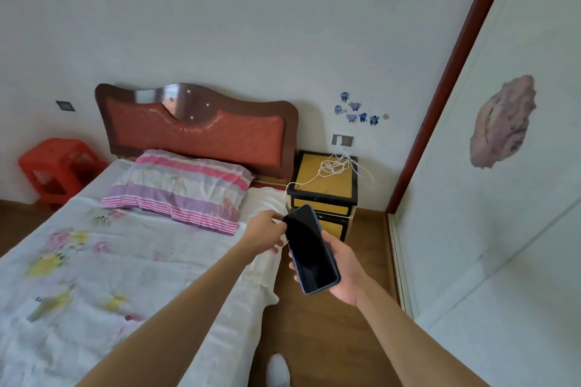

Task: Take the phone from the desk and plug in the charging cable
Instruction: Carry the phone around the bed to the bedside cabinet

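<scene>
Bedroom seen from above and in front of the person. The bed (94, 276) fills the lower left, covered by a white sheet with faded flower prints; its red padded headboard (198, 132) stands against the back wall. A striped pink, white and purple pillow (179, 187) lies at the head of the bed, just below the headboard. An orange plastic stool (59, 166) stands on the floor left of the bed, near the wall. A yellow bedside cabinet (323, 185) with dark edges stands right of the headboard, touching the bed's corner. A large patch of damaged plaster (503, 122) marks the right-hand wall. Both bare forearms reach forward over the bed's right edge and the wooden floor. The phone (309, 250), dark screen up and tilted, is held in the air in front of the cabinet, above the floor beside the bed. The right hand (345, 267) grasps it from below and from the right side, fingers wrapped around its lower half. The left hand (267, 231) is at the phone's upper left edge with fingers pinched together; what they pinch cannot be told. A white charging cable (336, 165) lies coiled on the cabinet top, running up to a wall socket (342, 140) and trailing off toward the bed. Small blue stickers (355, 110) dot the wall above the socket
</scene>
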Demonstrator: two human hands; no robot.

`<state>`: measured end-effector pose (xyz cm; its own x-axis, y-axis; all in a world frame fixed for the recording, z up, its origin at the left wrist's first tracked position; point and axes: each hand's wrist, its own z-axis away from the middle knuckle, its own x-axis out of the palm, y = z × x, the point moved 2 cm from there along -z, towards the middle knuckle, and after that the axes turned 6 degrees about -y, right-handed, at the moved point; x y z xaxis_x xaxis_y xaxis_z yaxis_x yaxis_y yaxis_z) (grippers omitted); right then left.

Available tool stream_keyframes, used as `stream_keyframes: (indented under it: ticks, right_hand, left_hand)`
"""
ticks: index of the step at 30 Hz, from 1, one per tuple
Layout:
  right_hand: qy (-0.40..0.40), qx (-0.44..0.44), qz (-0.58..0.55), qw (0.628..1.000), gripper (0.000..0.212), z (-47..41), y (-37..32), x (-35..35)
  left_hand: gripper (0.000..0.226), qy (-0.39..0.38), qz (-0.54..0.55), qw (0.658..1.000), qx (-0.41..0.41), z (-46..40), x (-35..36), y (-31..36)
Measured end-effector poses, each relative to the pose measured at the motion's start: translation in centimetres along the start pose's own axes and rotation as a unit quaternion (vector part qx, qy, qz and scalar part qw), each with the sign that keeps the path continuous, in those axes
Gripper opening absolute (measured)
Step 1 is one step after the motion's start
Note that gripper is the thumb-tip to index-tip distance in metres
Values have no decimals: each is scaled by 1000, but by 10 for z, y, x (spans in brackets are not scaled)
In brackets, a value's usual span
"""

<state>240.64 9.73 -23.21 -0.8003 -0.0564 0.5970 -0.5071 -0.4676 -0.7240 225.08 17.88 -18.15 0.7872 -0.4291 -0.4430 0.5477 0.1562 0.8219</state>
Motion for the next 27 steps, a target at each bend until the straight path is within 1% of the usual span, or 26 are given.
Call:
stream_keyframes:
  ticks: [7,10,15,17,21,25,27]
  right_hand:
    - [35,10,-21,999,52,-124,-69,-34]
    - [47,27,-25,998,53,-169,-87,-43]
    - [54,58,-25,997,52,-236,-114,-55]
    - [53,67,-37,996,51,-251,-124,-55]
    - [45,91,-51,994,50,-304,-152,-79]
    - [36,107,-57,992,48,-354,-184,-106]
    - [29,127,-49,990,50,-382,-204,-124]
  left_hand:
    - [33,-37,33,999,-15,-155,-36,13]
    - [34,-44,45,998,-26,-204,-52,15]
    - [32,-42,72,994,-67,-270,-71,10]
    - [31,-39,74,994,-73,-287,-77,9]
    - [31,-21,84,992,-95,-342,-83,12]
    - [36,6,83,991,-105,-396,-90,26]
    - [35,15,73,991,-109,-426,-92,39]
